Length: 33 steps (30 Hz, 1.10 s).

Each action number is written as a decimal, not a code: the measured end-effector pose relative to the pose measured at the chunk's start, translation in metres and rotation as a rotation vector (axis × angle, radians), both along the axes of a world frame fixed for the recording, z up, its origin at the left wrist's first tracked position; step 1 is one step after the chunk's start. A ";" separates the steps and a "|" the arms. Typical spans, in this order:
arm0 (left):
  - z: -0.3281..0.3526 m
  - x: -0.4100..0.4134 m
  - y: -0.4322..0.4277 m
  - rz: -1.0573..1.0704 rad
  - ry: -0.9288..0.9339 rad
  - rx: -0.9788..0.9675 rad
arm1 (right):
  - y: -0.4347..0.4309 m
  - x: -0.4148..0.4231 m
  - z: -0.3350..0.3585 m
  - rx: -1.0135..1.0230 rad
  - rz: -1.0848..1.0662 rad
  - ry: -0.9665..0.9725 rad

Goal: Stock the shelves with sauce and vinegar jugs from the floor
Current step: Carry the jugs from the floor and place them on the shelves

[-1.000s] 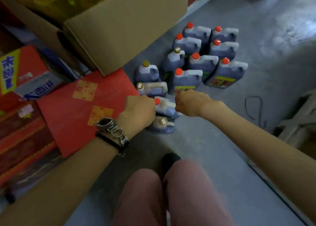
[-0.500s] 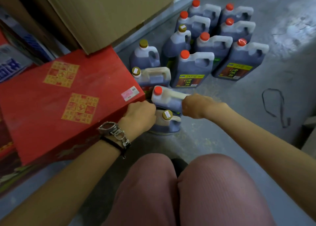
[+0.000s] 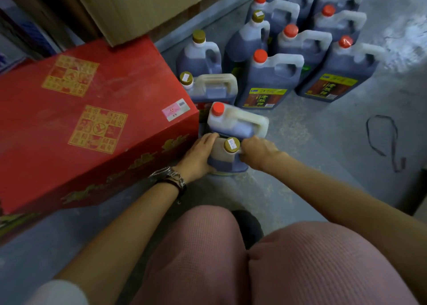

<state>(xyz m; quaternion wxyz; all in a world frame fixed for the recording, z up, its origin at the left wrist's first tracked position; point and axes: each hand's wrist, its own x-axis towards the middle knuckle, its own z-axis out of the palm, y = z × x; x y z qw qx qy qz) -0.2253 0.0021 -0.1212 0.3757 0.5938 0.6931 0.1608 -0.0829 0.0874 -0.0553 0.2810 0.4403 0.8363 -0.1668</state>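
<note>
Dim indoor light, soft shadows, wide-angle edge distortion, slight blur, muted colours

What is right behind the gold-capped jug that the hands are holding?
A red-capped jug of dark liquid stands there. The gold-capped jug, left hand and right hand hide its bottom.

Upright dark jugs (image 3: 269,80), red- or gold-capped, close together

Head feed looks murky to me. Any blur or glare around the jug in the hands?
Head view: dim, bluish light; no glare on the gold-capped jug, which is sharp between the left hand and right hand; bright washed patch on the floor at top right; knees at the bottom soft.
</note>
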 end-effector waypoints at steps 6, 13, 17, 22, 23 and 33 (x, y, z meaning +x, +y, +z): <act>-0.010 -0.001 -0.004 0.079 -0.040 0.058 | -0.006 0.001 -0.010 0.082 -0.028 0.063; -0.017 -0.007 -0.008 0.005 0.046 -0.026 | -0.009 0.008 -0.015 0.097 -0.015 0.097; -0.033 -0.001 -0.025 0.125 -0.105 -0.040 | -0.005 0.015 -0.024 0.079 -0.059 0.176; -0.041 0.007 -0.024 0.245 -0.182 -0.057 | 0.000 0.027 -0.038 -0.016 -0.085 0.337; -0.040 0.007 -0.023 0.240 -0.181 -0.047 | -0.001 0.031 -0.039 -0.060 -0.102 0.399; -0.045 0.005 -0.033 0.313 -0.291 -0.050 | -0.004 0.050 -0.035 -0.010 0.088 0.517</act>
